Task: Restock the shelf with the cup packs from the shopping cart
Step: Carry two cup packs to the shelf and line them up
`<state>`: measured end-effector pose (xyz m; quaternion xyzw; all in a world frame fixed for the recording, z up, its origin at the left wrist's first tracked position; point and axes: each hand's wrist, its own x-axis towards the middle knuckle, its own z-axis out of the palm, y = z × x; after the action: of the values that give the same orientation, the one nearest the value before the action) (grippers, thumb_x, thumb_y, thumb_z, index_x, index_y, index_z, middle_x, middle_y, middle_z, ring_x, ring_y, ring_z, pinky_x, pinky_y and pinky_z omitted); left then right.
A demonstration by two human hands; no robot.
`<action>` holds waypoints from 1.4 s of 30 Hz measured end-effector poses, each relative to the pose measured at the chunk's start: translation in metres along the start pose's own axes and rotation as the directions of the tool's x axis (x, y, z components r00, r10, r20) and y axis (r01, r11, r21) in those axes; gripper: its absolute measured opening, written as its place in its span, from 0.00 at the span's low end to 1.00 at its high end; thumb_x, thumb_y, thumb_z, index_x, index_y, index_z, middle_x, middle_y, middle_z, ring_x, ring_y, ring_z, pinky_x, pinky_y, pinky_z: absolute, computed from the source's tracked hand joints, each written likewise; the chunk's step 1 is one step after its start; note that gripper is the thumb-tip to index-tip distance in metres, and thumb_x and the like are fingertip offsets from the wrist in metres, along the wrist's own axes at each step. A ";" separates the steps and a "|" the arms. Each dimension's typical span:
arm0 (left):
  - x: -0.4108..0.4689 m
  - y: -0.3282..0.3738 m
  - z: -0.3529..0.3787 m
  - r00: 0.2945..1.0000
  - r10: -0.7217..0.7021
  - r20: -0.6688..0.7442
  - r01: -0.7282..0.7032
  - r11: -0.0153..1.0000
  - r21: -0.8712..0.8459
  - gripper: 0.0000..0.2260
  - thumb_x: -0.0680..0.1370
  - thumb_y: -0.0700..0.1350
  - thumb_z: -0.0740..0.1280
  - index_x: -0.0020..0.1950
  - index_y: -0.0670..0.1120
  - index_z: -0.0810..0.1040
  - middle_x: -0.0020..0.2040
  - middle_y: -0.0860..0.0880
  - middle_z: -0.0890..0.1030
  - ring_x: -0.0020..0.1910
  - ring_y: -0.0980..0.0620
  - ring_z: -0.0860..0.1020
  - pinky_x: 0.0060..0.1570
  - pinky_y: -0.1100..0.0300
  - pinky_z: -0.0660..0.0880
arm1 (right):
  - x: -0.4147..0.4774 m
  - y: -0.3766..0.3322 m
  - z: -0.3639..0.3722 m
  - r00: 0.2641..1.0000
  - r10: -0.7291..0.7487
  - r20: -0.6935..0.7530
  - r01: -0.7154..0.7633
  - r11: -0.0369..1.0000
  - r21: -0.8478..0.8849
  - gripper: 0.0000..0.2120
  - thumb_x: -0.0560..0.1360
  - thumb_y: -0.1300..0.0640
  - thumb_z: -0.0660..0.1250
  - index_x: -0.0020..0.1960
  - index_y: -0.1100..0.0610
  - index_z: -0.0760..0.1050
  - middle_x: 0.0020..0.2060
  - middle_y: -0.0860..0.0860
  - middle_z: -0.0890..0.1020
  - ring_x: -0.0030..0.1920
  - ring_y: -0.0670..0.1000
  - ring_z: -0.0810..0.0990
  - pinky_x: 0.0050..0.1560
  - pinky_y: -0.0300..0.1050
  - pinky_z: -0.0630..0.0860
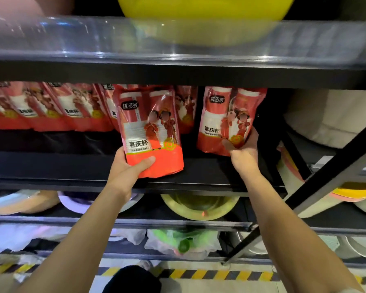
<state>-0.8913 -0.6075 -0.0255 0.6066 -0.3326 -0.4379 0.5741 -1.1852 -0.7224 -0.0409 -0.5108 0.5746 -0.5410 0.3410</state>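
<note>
- Reaching up from below, both bare arms meet at the middle shelf (pixel 199 172), a black board that serves as the landmark for everything else.
- Left hand (pixel 128 166) holds a red cup pack (pixel 150 132) by its lower left corner; the grip is pinched on it, thumb across the front and fingers behind.
- That pack stands roughly upright near the front edge of the shelf, leaning slightly left; whether its bottom touches the board cannot be told.
- Right hand (pixel 244 149) holds a second pack (pixel 228 119) by its lower right corner, thumb pressed on the front and fingers wrapped round the side edge.
- The second pack sits farther back on the shelf and to the right of the first, the two apart with a dark gap between them.
- At the back of the shelf on the left, a row of packs (pixel 51 106) stands leaning, one overlapping the next.
- Above the shelf, a clear plastic rail (pixel 199 45) fronts the upper board, with a yellow basin (pixel 203 15) behind it.
- Below the shelf lie pale basins (pixel 201 206), blurred; lower still a bagged green item (pixel 184 242).
- Right of the shelf, past a black diagonal brace (pixel 325 159), stand stacks of white goods (pixel 334 117).
- Far beneath the shelf, the floor carries yellow-black hazard tape (pixel 220 273).
</note>
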 end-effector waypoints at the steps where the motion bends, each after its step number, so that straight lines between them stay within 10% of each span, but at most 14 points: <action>1: 0.006 -0.002 0.000 1.000 0.005 -0.004 -0.005 1.000 -0.001 0.25 0.74 0.39 0.80 0.66 0.52 0.75 0.58 0.51 0.86 0.57 0.54 0.85 0.60 0.53 0.81 | 0.010 0.002 0.004 1.000 -0.002 -0.001 0.002 1.000 -0.002 0.41 0.73 0.62 0.79 0.79 0.56 0.60 0.65 0.51 0.78 0.63 0.48 0.77 0.67 0.44 0.75; 13: 0.052 -0.011 0.003 0.994 0.103 0.042 -0.106 0.992 0.067 0.38 0.66 0.46 0.86 0.72 0.47 0.74 0.58 0.47 0.87 0.58 0.47 0.87 0.63 0.44 0.82 | 0.100 0.013 0.039 0.999 -0.027 0.046 0.030 0.998 -0.053 0.37 0.77 0.59 0.76 0.80 0.54 0.61 0.69 0.50 0.77 0.68 0.46 0.75 0.60 0.31 0.71; 22: 0.060 -0.017 0.004 0.989 0.124 0.083 -0.128 0.991 0.034 0.37 0.67 0.44 0.83 0.73 0.45 0.73 0.60 0.45 0.87 0.60 0.44 0.86 0.64 0.42 0.81 | 0.154 0.026 0.051 0.999 0.044 0.008 -0.040 0.961 -0.274 0.48 0.69 0.40 0.78 0.82 0.43 0.58 0.77 0.55 0.68 0.76 0.60 0.69 0.76 0.60 0.68; 36: 0.053 -0.011 0.009 0.994 0.096 0.055 -0.099 0.994 0.047 0.36 0.68 0.39 0.84 0.73 0.45 0.73 0.58 0.46 0.88 0.57 0.47 0.87 0.62 0.43 0.82 | 0.139 0.022 0.043 0.987 0.109 -0.121 -0.140 0.948 -0.285 0.53 0.68 0.39 0.80 0.82 0.58 0.59 0.77 0.58 0.69 0.77 0.60 0.68 0.77 0.55 0.67; 40: 0.042 -0.010 0.015 0.997 0.062 0.037 -0.065 0.995 0.076 0.41 0.61 0.48 0.86 0.71 0.48 0.73 0.58 0.47 0.87 0.57 0.49 0.87 0.62 0.45 0.82 | 0.071 -0.009 0.035 0.999 0.044 -0.033 -0.047 0.995 -0.091 0.31 0.77 0.44 0.75 0.72 0.60 0.73 0.63 0.53 0.80 0.63 0.52 0.79 0.62 0.37 0.76; 42: 0.036 -0.008 0.021 0.998 0.043 0.045 -0.046 0.997 0.069 0.44 0.58 0.53 0.86 0.70 0.48 0.74 0.59 0.48 0.87 0.58 0.49 0.87 0.62 0.45 0.82 | 0.029 -0.020 0.033 0.975 0.072 0.209 -0.093 0.992 0.090 0.25 0.78 0.44 0.73 0.69 0.56 0.75 0.58 0.48 0.82 0.61 0.53 0.82 0.62 0.48 0.81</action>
<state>-0.8967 -0.6476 -0.0377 0.6094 -0.3734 -0.4260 0.5547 -1.1570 -0.7568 -0.0224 -0.5219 0.5293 -0.4988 0.4457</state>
